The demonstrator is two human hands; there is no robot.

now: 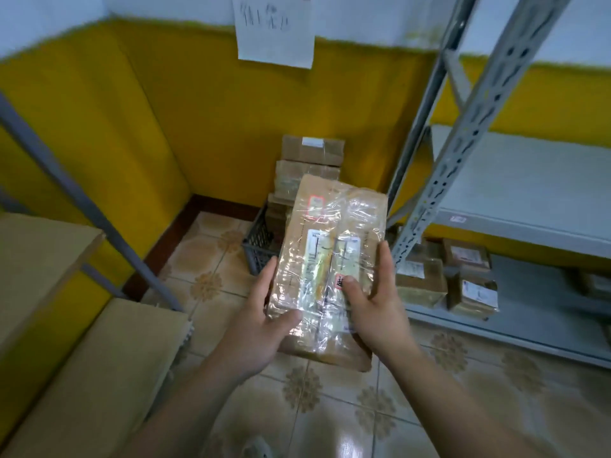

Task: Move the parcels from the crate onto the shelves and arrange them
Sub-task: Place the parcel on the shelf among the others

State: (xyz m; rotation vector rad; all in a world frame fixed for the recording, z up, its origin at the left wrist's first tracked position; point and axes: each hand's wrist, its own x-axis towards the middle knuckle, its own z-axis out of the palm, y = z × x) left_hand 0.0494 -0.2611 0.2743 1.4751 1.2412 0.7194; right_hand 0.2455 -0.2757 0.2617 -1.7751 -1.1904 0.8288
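Cardboard under slick clear wrap [358, 209]: your parcel [325, 256] at frame centre looks light, stiff and slippery. Left grip [261, 325] and right grip [375, 312] clasp its near side edges, curled round them.

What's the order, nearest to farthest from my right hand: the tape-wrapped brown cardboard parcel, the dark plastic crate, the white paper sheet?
1. Tape-wrapped brown cardboard parcel, in the right hand.
2. Dark plastic crate, floor ahead.
3. White paper sheet, high on wall.

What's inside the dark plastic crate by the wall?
Taped brown cardboard parcels stacked higher than the dark plastic lattice crate. The tape-wrapped brown parcel held in front hides the rest.
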